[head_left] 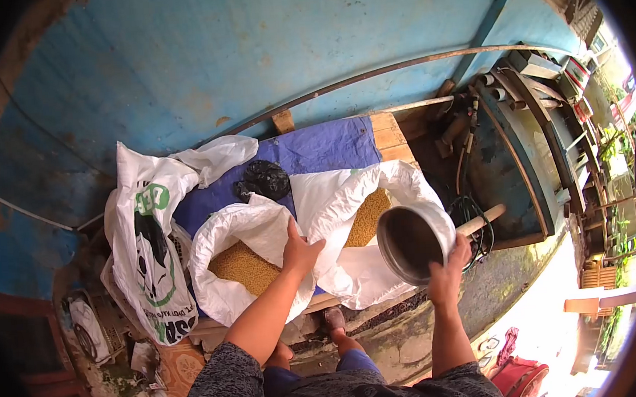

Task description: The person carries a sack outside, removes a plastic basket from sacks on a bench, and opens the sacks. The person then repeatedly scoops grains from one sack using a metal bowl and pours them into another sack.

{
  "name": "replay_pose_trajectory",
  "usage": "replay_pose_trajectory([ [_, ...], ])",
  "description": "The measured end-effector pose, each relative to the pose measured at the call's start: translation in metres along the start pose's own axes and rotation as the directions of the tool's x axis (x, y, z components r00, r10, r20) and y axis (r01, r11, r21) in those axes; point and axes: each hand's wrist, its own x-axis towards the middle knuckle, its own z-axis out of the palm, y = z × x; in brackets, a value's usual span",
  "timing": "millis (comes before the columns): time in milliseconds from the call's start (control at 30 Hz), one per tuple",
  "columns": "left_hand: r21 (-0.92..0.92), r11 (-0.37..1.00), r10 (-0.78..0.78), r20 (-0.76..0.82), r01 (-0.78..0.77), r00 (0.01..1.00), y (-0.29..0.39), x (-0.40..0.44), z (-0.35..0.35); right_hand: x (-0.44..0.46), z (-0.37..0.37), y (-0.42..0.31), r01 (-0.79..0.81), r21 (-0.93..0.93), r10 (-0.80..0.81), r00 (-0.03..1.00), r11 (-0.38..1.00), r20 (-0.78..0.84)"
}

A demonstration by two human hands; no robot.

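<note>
Two white sacks with rolled-open mouths stand side by side, the left sack (211, 238) and the right sack (329, 198). Yellow-brown grains or pellets (246, 270) lie in the left one, and similar yellow grains (370, 216) show in the other. My left hand (303, 252) is closed on sack cloth where the two rims meet, its thumb pointing up. In my right hand (450, 269) is a round metal pan (410, 245), gripped at its side and tilted over the right sack's edge. Its inside looks dark, and a wooden handle (483, 220) sticks out beyond it.
A printed white sack (154, 259) stands at the left. A black plastic bag (264, 180) lies on a blue tarp (322, 144) behind the open sacks. The blue wall (251, 64) rises at the back. Wooden frames (519, 150) and cables crowd the right.
</note>
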Motion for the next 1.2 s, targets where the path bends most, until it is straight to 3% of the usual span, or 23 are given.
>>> replay_pose_trajectory([
  [33, -0.110, 0.991, 0.074, -0.065, -0.081, 0.995, -0.040, 0.027, 0.020, -0.001, 0.008, -0.005, 0.025, 0.071, -0.028, 0.999, 0.997, 0.041],
  [67, -0.106, 0.991, 0.075, -0.061, -0.081, 0.995, -0.041, 0.028, 0.019, -0.001, 0.019, -0.010, 0.049, 0.141, -0.061, 0.995, 0.989, 0.079],
  [133, -0.005, 0.986, 0.164, -0.087, -0.165, 0.983, -0.036, 0.029, 0.014, 0.003, 0.044, -0.010, 0.165, -0.069, -0.156, 0.981, 0.984, 0.112],
  [167, -0.115, 0.971, 0.193, -0.128, -0.208, 0.973, -0.021, 0.025, 0.007, 0.010, 0.054, -0.016, 0.155, -0.034, -0.146, 0.973, 0.987, 0.178],
  [200, -0.221, 0.942, 0.216, -0.170, -0.251, 0.961, -0.005, 0.022, -0.002, 0.015, 0.061, -0.025, 0.002, -0.083, 0.021, 0.961, 0.997, 0.276],
  [267, -0.323, 0.907, 0.232, -0.152, -0.270, 0.961, 0.019, 0.019, -0.018, 0.023, 0.087, -0.022, 0.026, -0.249, 0.067, 0.930, 0.968, 0.361],
  [333, -0.366, 0.855, 0.291, -0.246, -0.366, 0.925, 0.026, 0.019, -0.024, 0.030, 0.118, -0.009, 0.014, -0.260, 0.102, 0.898, 0.965, 0.428],
  [400, -0.284, 0.893, 0.284, -0.246, -0.349, 0.927, 0.002, 0.022, -0.014, 0.039, 0.151, 0.006, 0.005, -0.268, 0.132, 0.861, 0.964, 0.491],
  [433, 0.074, 0.907, 0.410, -0.391, -0.415, 0.824, -0.019, 0.022, -0.001, 0.042, 0.168, 0.015, -0.210, -0.181, 0.274, 0.826, 0.961, 0.493],
  [467, 0.130, 0.918, 0.395, -0.384, -0.374, 0.835, -0.027, 0.017, 0.006, 0.044, 0.179, 0.019, -0.419, -0.093, 0.405, 0.760, 0.903, 0.508],
  [533, 0.242, 0.926, 0.364, -0.369, -0.290, 0.855, -0.038, 0.005, 0.018, 0.044, 0.192, 0.028, -0.399, -0.063, 0.381, 0.799, 0.915, 0.466],
  [567, -0.136, 0.967, 0.189, -0.181, -0.215, 0.965, -0.041, 0.004, 0.019, 0.045, 0.197, 0.032, -0.373, -0.035, 0.353, 0.837, 0.927, 0.419],
  [600, -0.468, 0.883, 0.076, 0.075, -0.032, 0.994, -0.044, 0.003, 0.021, 0.045, 0.202, 0.036, -0.346, -0.010, 0.325, 0.870, 0.938, 0.370],
  [633, -0.533, 0.842, 0.121, 0.041, -0.081, 0.992, -0.040, 0.003, 0.021, 0.049, 0.207, 0.042, -0.349, -0.010, 0.328, 0.870, 0.937, 0.367],
  [733, -0.518, 0.839, 0.199, 0.013, -0.164, 0.980, -0.027, 0.007, 0.005, 0.059, 0.217, 0.069, -0.272, -0.122, 0.295, 0.925, 0.954, 0.241],
  [800, -0.599, 0.783, 0.215, 0.005, -0.169, 0.977, -0.016, 0.005, -0.006, 0.067, 0.227, 0.091, -0.165, -0.329, 0.208, 0.973, 0.930, 0.098],
  [867, -0.675, 0.726, 0.220, 0.047, -0.131, 0.974, 0.002, -0.008, -0.018, 0.070, 0.225, 0.086, -0.196, -0.357, 0.244, 0.965, 0.913, 0.095],
  [967, -0.709, 0.692, 0.243, 0.052, -0.136, 0.969, -0.011, -0.004, -0.012, 0.068, 0.243, 0.104, -0.034, -0.426, 0.045, 0.999, 0.904, 0.015],
  [1067, -0.721, 0.681, 0.232, 0.048, -0.127, 0.972, -0.013, -0.008, -0.010, 0.053, 0.273, 0.132, -0.046, -0.428, 0.082, 0.994, 0.903, 0.066],
  [1133, -0.748, 0.652, 0.256, 0.061, -0.125, 0.965, -0.014, -0.009, -0.010, 0.044, 0.288, 0.135, -0.028, -0.442, 0.037, 0.999, 0.896, 0.011],
  [1200, -0.760, 0.639, 0.250, 0.063, -0.116, 0.966, -0.015, -0.010, -0.010, 0.032, 0.293, 0.124, -0.176, -0.306, 0.187, 0.982, 0.936, 0.008],
])
